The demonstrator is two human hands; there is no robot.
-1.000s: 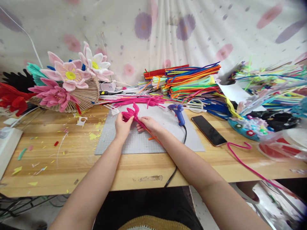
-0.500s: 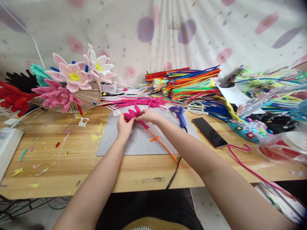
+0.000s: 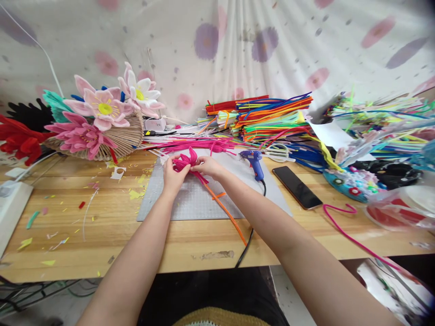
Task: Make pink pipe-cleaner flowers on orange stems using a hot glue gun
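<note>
- The glue gun (image 3: 253, 160) is resting near the back right corner of the gray mat (image 3: 190, 206) and showing small marks on its body, too small to read.
- The phone (image 3: 297, 188) is lying just right of the mat, its dark screen facing up.
- Toward the table's back edge, a small white case (image 3: 154, 124) is bearing faint marks that are hard to make out.
- The left hand (image 3: 172, 175) is grasping the pink flower (image 3: 188, 158) by its petals, and some of its fingers are hiding behind them.
- The right hand (image 3: 209, 166) is pinching the flower's base, its fingertips partly covering the spot.
- The flower is hanging over the mat's back half, around the middle of the table (image 3: 112, 222).
- An orange stem (image 3: 229, 215) is running from below the flower past the mat's front edge; its join is hiding under pink ends.
- The black cord (image 3: 247, 249) is passing partly behind the right forearm and dropping over the table's front edge.
- At the table's left edge, a white box (image 3: 13, 213) is being cut off by the view.
</note>
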